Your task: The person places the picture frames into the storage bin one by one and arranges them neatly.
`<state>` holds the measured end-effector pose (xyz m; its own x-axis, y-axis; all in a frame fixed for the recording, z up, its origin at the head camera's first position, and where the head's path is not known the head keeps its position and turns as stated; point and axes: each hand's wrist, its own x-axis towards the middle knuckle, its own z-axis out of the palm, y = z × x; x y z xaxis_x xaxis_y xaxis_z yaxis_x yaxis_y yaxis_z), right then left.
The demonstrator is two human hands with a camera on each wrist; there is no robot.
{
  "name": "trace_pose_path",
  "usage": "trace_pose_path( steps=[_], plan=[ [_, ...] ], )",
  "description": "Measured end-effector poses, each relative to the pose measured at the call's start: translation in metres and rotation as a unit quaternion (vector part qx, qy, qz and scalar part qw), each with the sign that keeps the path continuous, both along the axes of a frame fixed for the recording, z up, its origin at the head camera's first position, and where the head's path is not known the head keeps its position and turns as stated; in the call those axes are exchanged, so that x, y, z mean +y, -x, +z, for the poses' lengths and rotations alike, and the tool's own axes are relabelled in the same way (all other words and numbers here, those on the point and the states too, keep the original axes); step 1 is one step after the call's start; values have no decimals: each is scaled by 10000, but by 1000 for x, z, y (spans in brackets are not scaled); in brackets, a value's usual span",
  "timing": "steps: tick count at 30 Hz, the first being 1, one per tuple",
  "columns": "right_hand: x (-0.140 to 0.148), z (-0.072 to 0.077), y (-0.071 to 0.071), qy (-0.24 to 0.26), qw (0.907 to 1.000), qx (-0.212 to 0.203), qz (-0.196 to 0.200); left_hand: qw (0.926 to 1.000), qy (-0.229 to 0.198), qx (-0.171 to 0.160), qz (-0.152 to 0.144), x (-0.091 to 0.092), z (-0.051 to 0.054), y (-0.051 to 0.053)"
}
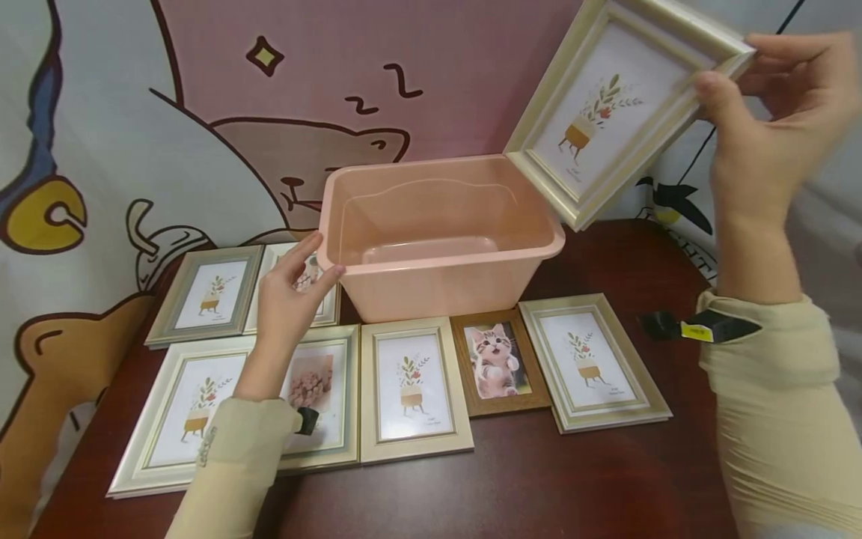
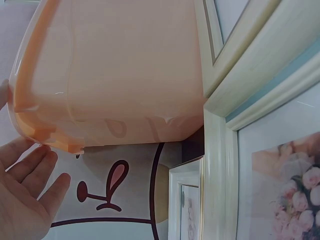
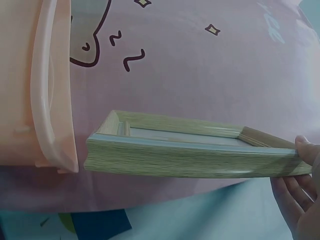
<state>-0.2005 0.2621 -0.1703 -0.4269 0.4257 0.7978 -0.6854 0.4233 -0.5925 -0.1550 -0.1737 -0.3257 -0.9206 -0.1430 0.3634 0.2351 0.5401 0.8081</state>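
My right hand [image 1: 781,135] pinches a pale gold picture frame [image 1: 606,105] by its upper right corner, thumb on the front. The frame is tilted in the air above the right end of a pink plastic bin [image 1: 438,292]; its plant picture faces me. In the right wrist view, the frame [image 3: 195,162] is seen edge-on beside the bin [image 3: 42,90]. At the bin's left front corner, my left hand [image 1: 289,299] holds the rim between thumb and fingers. The left wrist view shows these fingers [image 2: 37,172] against the rim's underside. No objects show inside the bin.
Several picture frames lie on the dark red table [image 1: 525,486], among them a brown kitten frame [image 1: 501,363], a cream frame [image 1: 416,389] and a pale gold frame [image 1: 595,363]. More frames [image 1: 205,296] lie at left. A cartoon-printed backdrop [image 1: 471,75] stands behind the bin.
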Motion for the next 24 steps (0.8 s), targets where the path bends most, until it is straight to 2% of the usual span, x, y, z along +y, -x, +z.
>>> trace_pose_path(
  steps=[5,13,20,24],
  plan=[
    [-11,0,8,-173,9998,9,-73,10000,-1,-14,31,-1,-1,0],
    [-31,-3,18,346,9973,372,531,10000,8,-69,48,0,-1,0],
    [-43,-12,17,455,9964,230,673,10000,-13,-72,53,1,1,-1],
    [-42,-21,22,287,9980,108,557,10000,-3,-86,50,1,1,-1]
  ],
)
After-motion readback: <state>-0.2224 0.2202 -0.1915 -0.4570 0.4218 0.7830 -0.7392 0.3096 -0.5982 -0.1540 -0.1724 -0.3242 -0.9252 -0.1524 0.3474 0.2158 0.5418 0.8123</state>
